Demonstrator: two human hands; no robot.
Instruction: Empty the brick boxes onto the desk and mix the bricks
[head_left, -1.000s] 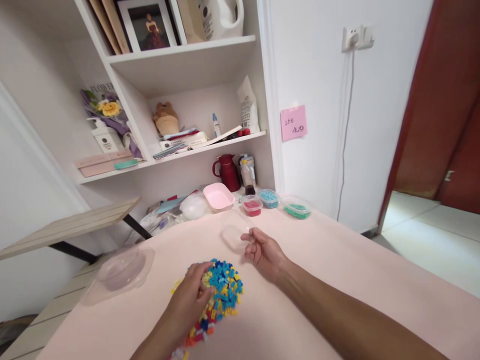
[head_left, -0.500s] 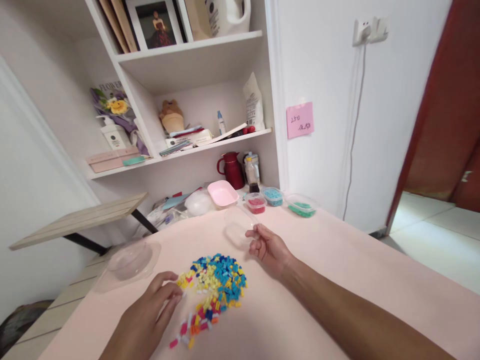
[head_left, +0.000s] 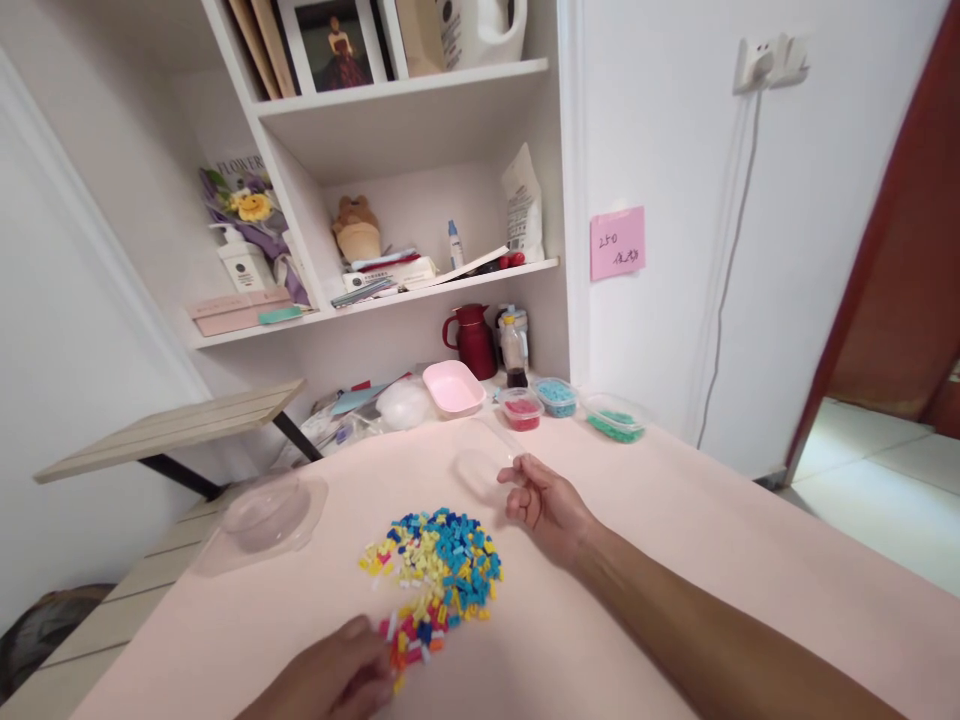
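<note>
Bead pile [head_left: 439, 565] mid bench [head_left: 675, 560], long axis approx 1-to-7 o'clock. L hand [head_left: 337, 680] at pile's 7 o'clock end, fingers [head_left: 360, 632] curled, touching red/orange strays; grip unclear. R hand [head_left: 544, 500] at pile's 2 o'clock, fingers pinching clear tub [head_left: 484, 462] rim.

bead pile [head_left: 435, 565] between hands, on table [head_left: 675, 520]

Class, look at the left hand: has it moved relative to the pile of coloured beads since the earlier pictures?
Yes. The left hand earlier lay on top of the bead pile; now it has drawn back toward the person, touching only the pile's near, red-and-orange edge.
</note>
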